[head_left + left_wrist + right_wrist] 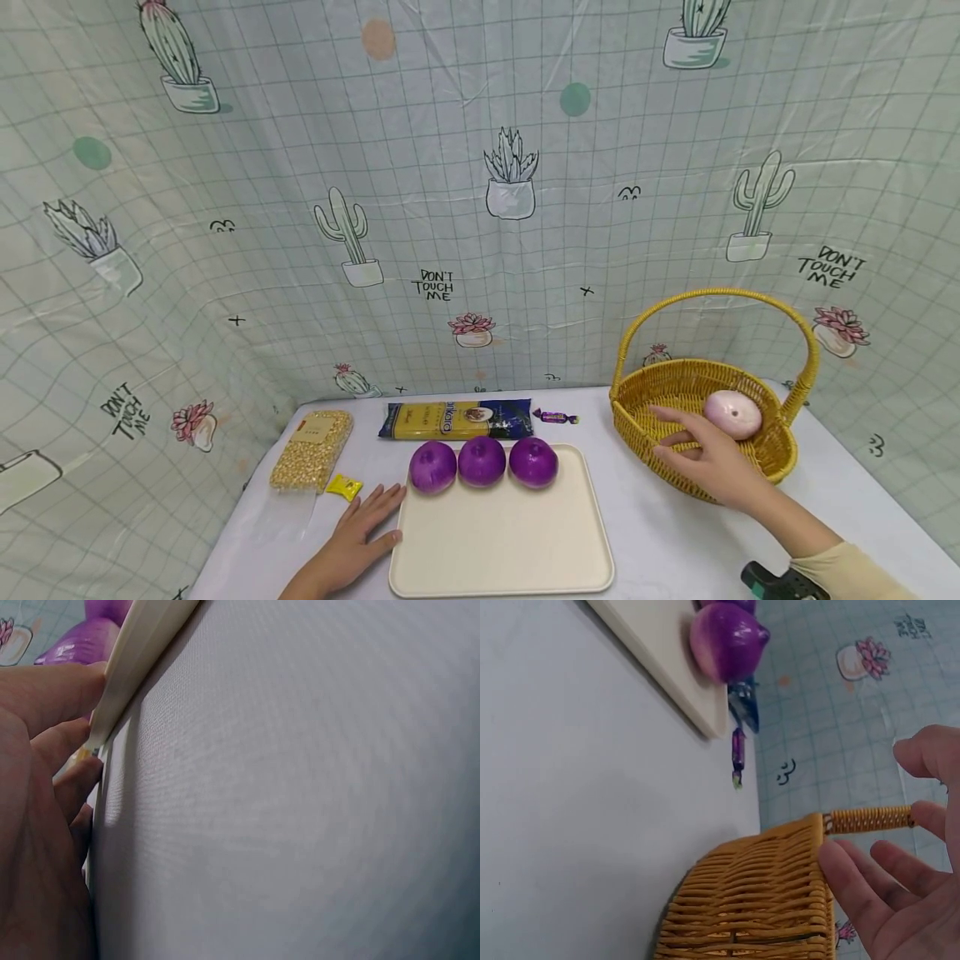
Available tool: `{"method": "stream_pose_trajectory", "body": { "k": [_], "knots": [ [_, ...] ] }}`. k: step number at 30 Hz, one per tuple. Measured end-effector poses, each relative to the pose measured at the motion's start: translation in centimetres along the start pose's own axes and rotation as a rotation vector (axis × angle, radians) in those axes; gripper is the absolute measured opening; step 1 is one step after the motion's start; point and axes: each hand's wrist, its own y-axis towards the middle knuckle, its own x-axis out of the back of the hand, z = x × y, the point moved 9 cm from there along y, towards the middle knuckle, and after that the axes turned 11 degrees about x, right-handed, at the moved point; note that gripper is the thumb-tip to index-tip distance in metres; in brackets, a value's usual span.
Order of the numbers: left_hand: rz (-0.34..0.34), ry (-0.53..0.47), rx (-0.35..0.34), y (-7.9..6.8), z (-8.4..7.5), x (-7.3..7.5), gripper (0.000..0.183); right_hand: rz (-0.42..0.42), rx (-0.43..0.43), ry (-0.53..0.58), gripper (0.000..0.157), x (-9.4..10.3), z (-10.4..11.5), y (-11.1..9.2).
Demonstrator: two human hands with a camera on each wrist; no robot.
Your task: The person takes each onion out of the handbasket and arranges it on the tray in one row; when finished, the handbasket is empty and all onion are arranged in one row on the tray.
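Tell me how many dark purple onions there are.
3, along the far edge of the tray: left onion, middle onion and right onion. The right hand hides part of the basket, so another could sit there unseen.

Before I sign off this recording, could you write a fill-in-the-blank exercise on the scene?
1. Exactly ____ shiny purple onion-shaped pieces sit on the cream rectangular tray.
2. The pale-pink rounded piece lies ____ the yellow wicker basket.
3. Seen from the head camera, the left hand touches the tray's ____ edge.
4. There, the purple-wrapped candy lies just ____ of the blue-and-yellow packet.

Missing words: three; inside; left; right.
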Motion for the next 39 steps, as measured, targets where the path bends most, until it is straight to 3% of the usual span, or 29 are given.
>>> {"method": "stream_pose_trajectory", "body": {
  "k": [6, 15, 31, 39],
  "knots": [
    [-0.008, -0.002, -0.002, 0.1, 0.1, 0.0, 0.063, 0.018, -0.067, -0.014, 0.057, 0.9, -1.0, -0.2],
    [-0.002, -0.006, -0.003, 0.1, 0.2, -0.1, 0.063, 0.034, -0.095, -0.095, 0.058, 2.2, -3.8, -0.9],
    [-0.001, 0.016, -0.011, -0.2, -0.2, 0.2, 0.062, 0.026, -0.256, -0.346, 0.057, 4.9, -8.7, -1.1],
    [0.009, 0.009, -0.011, -0.2, -0.2, 0.1, 0.062, 0.028, -0.298, -0.350, 0.063, 5.8, -10.1, -0.9]
  ]
}}
